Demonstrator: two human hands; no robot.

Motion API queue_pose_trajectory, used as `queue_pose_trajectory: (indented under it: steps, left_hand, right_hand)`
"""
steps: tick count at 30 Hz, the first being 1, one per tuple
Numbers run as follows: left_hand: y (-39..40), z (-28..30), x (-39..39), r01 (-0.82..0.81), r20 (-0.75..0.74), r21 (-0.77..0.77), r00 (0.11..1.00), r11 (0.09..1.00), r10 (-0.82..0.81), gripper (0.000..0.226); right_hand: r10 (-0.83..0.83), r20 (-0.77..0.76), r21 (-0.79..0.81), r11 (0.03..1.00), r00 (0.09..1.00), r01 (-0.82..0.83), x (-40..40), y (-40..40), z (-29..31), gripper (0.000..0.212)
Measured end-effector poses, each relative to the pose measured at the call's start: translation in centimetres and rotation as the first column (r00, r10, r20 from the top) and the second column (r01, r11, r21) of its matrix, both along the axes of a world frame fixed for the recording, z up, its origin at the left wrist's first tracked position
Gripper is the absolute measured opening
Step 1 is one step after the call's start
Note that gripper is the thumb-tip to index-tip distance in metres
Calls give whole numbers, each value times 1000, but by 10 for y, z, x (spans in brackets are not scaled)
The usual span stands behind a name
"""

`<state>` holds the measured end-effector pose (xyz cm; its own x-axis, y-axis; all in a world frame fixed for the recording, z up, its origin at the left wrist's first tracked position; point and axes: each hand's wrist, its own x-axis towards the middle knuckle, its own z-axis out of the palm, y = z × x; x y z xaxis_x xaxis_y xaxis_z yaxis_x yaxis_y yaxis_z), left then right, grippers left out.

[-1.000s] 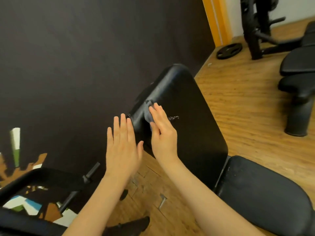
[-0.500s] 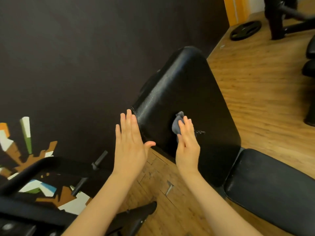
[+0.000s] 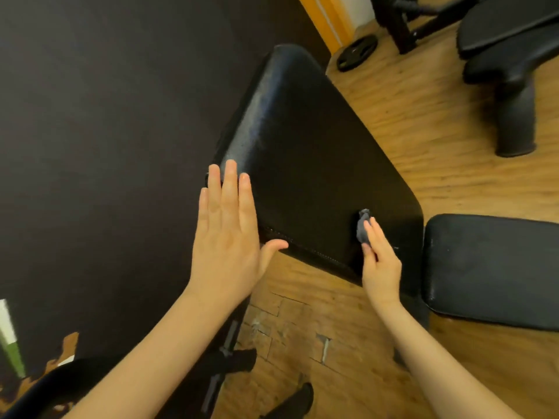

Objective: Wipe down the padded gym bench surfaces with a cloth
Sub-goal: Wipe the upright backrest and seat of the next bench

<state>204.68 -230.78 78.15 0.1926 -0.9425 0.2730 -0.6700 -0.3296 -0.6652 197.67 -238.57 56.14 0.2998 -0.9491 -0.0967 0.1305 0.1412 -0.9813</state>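
The black padded backrest [image 3: 305, 152] of the gym bench slopes up toward the dark wall, and its seat pad [image 3: 496, 267] lies to the right. A small grey cloth [image 3: 362, 226] is pressed against the backrest's lower right part under the fingers of my right hand [image 3: 379, 261]. My left hand [image 3: 227, 231] is flat with straight fingers, resting against the backrest's left edge, thumb under the lower rim.
A dark wall [image 3: 106, 131] stands close on the left. Another black padded bench [image 3: 511, 55] and a weight plate [image 3: 357, 52] sit on the wooden floor [image 3: 423, 122] at the back right. Black frame tubing [image 3: 60, 385] and bench feet lie at the bottom.
My right hand has slid the cloth across the backrest from its upper left edge down to the lower right. My left hand stayed at the left edge. The view shifted closer.
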Motion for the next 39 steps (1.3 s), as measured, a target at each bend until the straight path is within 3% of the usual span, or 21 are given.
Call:
queue_pose_trajectory:
  steps: [2, 4, 6, 9, 11, 13, 15, 17, 19, 21, 24, 26, 28, 30, 32, 35, 39]
  left_hand:
    - [0, -2, 2, 12, 13, 5, 1000, 1000, -12, 100]
    - [0, -3, 4, 22, 31, 18, 999, 1000, -23, 106]
    - [0, -4, 4, 28, 53, 24, 998, 999, -29, 113]
    - [-1, -6, 1, 17, 78, 13, 997, 1000, -18, 114]
    - [-2, -7, -2, 0, 86, 24, 996, 1000, -2, 112]
    - [-2, -7, -3, -21, 90, 42, 996, 999, 17, 110]
    - [-3, -6, -5, -47, 97, 50, 994, 998, 42, 110]
    - [-3, -6, -6, -66, 87, 40, 994, 997, 62, 110]
    - [-3, -5, -6, -67, 81, 35, 995, 997, 64, 109]
    - [-2, -5, -6, -65, 93, 43, 994, 997, 61, 107]
    - [-4, -6, -5, -46, 105, 53, 994, 998, 40, 103]
    - [-4, -8, -5, -33, 128, 62, 991, 998, 25, 102]
    - [-4, -9, -4, -22, 150, 76, 989, 997, 11, 102]
    - [-3, -8, -4, -14, 156, 80, 988, 997, 2, 102]
    - [-4, -8, -3, -7, 154, 87, 988, 996, -6, 101]
    - [-5, -8, -3, -3, 165, 96, 986, 995, -13, 100]
    - [-5, -10, -1, 29, 173, 95, 984, 995, -45, 97]
  right_hand:
    - [-67, 90, 3, 998, 994, 67, 4, 5, 27, 42]
    - [-9, 193, -188, 981, 981, 46, 11, 11, 71, 44]
    - [59, 188, -381, 924, 980, 17, 16, 15, 99, 45]
    - [88, 98, -449, 893, 991, -35, 15, 6, 73, 47]
    - [97, 24, -332, 940, 995, -84, 6, 0, 22, 47]
    - [74, -41, -12, 997, 996, -75, -6, -3, -40, 43]
    - [48, -134, 289, 957, 990, -7, -19, -4, -90, 40]
    - [48, -186, 417, 908, 981, 35, -23, -3, -113, 39]
    - [9, -168, 427, 902, 986, 64, -18, -6, -106, 37]
    - [-34, -76, 338, 939, 996, 58, -11, -8, -75, 37]
    - [8, 104, 31, 999, 995, -12, 4, 1, -12, 37]
    - [27, 89, -175, 985, 996, -11, 10, 9, 5, 40]
    - [19, 49, -234, 972, 999, -7, 11, 8, -12, 42]
    - [6, 46, -169, 986, 999, 1, 9, 8, -48, 43]
    - [-65, 29, 19, 998, 997, 64, 3, 6, -91, 41]
    - [-125, -95, 313, 938, 988, 149, -8, 2, -149, 39]
    - [-101, -130, 395, 907, 986, 145, -6, -2, -178, 38]
